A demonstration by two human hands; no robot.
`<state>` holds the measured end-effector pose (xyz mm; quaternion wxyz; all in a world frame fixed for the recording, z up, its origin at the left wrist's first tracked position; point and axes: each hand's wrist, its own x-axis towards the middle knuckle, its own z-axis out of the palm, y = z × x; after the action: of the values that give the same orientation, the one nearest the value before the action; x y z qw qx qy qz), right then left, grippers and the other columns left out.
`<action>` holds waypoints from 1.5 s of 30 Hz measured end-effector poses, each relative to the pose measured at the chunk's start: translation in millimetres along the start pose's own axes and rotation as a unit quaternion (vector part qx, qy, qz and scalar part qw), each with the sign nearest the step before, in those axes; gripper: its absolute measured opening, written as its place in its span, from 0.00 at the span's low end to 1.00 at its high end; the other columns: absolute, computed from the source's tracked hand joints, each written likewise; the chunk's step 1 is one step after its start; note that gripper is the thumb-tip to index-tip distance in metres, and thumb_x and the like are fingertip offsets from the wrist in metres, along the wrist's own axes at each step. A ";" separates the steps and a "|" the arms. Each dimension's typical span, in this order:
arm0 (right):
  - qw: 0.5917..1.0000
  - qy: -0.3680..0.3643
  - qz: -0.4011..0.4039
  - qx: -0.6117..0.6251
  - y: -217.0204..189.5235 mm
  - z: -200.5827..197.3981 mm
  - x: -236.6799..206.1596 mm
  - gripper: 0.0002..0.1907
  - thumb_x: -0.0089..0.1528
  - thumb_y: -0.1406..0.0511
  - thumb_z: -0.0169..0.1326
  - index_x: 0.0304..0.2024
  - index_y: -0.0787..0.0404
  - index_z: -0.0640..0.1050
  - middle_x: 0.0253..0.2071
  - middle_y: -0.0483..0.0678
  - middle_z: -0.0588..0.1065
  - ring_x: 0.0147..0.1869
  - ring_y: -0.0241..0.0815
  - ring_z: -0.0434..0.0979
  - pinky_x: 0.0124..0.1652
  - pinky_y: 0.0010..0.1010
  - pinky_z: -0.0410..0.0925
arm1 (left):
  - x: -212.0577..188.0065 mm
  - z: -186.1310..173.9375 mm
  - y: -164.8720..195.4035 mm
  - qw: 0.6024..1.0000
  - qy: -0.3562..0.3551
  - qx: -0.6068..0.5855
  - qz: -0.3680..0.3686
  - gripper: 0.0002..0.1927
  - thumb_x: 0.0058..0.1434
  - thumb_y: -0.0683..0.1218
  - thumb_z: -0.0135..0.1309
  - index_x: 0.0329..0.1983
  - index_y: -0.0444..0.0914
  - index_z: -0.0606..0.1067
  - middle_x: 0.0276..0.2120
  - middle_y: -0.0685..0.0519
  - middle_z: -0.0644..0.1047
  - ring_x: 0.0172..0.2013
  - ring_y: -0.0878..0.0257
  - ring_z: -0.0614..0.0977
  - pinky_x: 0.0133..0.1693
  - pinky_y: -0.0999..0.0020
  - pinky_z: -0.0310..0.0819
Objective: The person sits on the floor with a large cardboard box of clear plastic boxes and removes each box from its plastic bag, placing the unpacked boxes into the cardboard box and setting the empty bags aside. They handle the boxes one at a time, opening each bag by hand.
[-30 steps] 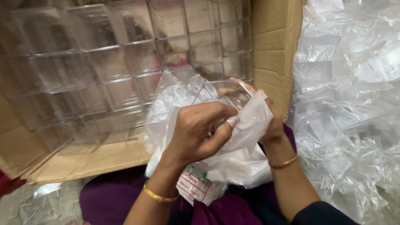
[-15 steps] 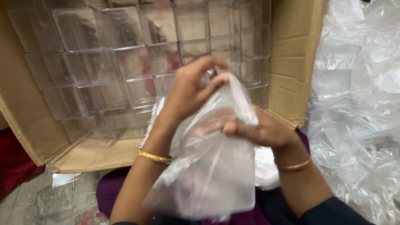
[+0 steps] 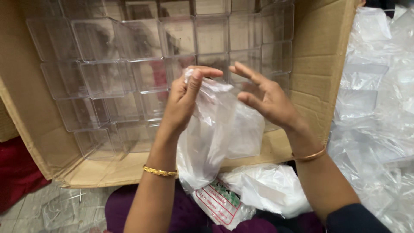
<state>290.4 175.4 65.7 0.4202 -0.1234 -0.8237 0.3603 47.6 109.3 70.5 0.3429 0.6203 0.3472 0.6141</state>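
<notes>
Since right hand (image 3: 267, 97) released, plastic bag (image 3: 207, 138) left-held.

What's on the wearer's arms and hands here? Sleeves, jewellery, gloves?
Both hands are bare, no gloves. The left hand has a thin gold bangle at the wrist and no sleeve showing on the forearm. The right hand has a similar gold bangle, and a dark navy sleeve starts near the elbow. No rings visible on the fingers.

Open cardboard box (image 3: 319, 64) ahead; red-green label (image 3: 217, 203) on lap bag
</notes>
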 end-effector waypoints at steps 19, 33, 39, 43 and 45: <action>0.975 0.151 0.156 0.057 10.0 34.6 8.7 0.13 0.69 0.64 0.55 0.48 0.68 0.82 0.38 0.43 0.81 0.39 0.28 0.75 0.39 0.21 0.69 | -3.7 4.8 -49.7 0.974 0.067 -0.178 -0.126 0.13 0.72 0.52 0.57 0.37 0.40 0.73 0.28 0.62 0.70 0.28 0.76 0.66 0.31 0.80 0.60; 0.942 0.231 0.117 0.212 133.9 -56.5 96.8 0.05 0.68 0.71 0.53 0.42 0.64 0.80 0.33 0.43 0.73 0.33 0.34 0.68 0.36 0.28 0.65 | 124.0 -53.0 -104.0 0.924 0.107 0.367 0.034 0.14 0.66 0.50 0.56 0.45 0.35 0.78 0.38 0.41 0.83 0.36 0.50 0.85 0.39 0.56 0.77; 0.918 0.265 -0.065 -0.288 199.1 -39.2 160.7 0.23 0.67 0.76 0.47 0.65 0.65 0.73 0.56 0.55 0.75 0.57 0.45 0.78 0.56 0.34 0.72 | 175.9 -41.9 -123.4 0.853 0.128 0.505 -0.033 0.10 0.66 0.45 0.51 0.48 0.41 0.78 0.37 0.38 0.81 0.39 0.36 0.81 0.41 0.45 0.74; 0.926 0.302 0.033 -0.226 158.3 -32.4 121.0 0.22 0.73 0.70 0.45 0.70 0.58 0.70 0.52 0.48 0.75 0.53 0.41 0.76 0.55 0.30 0.72 | 151.5 -26.0 -101.0 0.907 0.172 0.376 0.076 0.08 0.74 0.47 0.48 0.50 0.39 0.74 0.32 0.44 0.81 0.34 0.48 0.83 0.35 0.53 0.74; 0.925 0.321 0.035 -0.202 126.1 -21.0 87.2 0.19 0.76 0.66 0.43 0.69 0.55 0.72 0.52 0.45 0.77 0.55 0.39 0.77 0.59 0.29 0.72 | 124.6 -14.2 -79.3 0.958 0.152 0.234 0.071 0.09 0.77 0.48 0.45 0.52 0.38 0.69 0.24 0.51 0.79 0.26 0.61 0.84 0.30 0.62 0.75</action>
<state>240.5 319.4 38.5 0.6153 -0.3428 -0.6954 0.1423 33.2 256.9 68.4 0.0869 0.6058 0.4841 0.6253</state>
